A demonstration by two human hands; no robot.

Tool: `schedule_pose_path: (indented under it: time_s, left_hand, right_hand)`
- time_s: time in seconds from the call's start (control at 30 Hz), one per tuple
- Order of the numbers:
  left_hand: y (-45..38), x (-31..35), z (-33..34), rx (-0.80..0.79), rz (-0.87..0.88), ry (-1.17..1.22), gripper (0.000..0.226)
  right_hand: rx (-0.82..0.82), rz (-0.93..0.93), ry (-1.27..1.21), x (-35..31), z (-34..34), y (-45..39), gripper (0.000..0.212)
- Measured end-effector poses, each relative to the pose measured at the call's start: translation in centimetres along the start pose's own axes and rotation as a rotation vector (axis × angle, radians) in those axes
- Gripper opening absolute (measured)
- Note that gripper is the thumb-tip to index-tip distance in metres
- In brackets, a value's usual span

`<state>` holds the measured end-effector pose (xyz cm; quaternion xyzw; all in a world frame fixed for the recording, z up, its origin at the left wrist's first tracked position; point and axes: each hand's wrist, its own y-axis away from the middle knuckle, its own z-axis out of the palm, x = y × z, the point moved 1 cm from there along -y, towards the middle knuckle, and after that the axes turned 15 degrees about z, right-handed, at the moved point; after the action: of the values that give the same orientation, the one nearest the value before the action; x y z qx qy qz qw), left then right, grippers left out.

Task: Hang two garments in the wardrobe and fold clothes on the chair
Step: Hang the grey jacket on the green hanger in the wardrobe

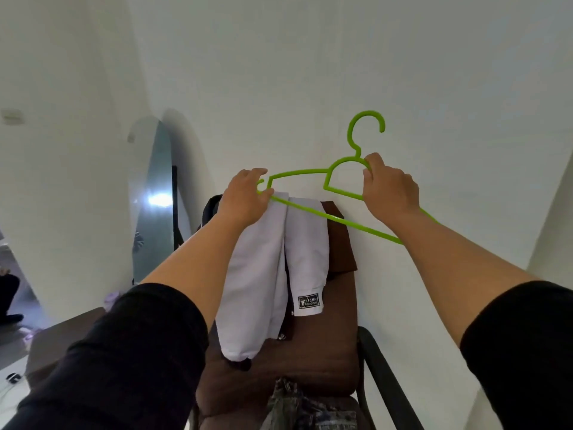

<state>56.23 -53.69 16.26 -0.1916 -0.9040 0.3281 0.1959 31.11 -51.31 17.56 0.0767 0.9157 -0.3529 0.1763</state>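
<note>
A bright green plastic hanger (313,212) is held up in front of a white wall, hook pointing upward. My left hand (245,193) grips its left end together with the top of a white garment (273,268) that drapes over the lower bar. My right hand (387,187) holds the hanger near its neck, on the right shoulder. The white garment hangs down in two folds and carries a black label near its hem. Behind it stands a brown padded chair (325,352) with a brown cloth (341,243) over its back. A patterned grey garment (297,408) lies on the seat.
A tall oval mirror (155,206) leans against the wall at the left. A dark low surface (62,342) sits at the lower left, with small items on the floor beyond it. The chair's black armrest (381,377) runs along the right side.
</note>
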Motion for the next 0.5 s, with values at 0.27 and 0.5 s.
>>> schedule_pose_path:
  time_s: [0.27,0.5]
  left_hand:
    - [-1.9,-4.3,5.5,-0.137,-0.07,-0.063,0.059]
    - [-6.5,-5.9,12.6,-0.24,-0.143,-0.156,0.074]
  right_hand:
    - [-0.036,0.043,0.006,0.5,6.0,-1.2,0.027]
    - [-0.06,0.053,-0.064,2.3,12.2,-5.8,0.025]
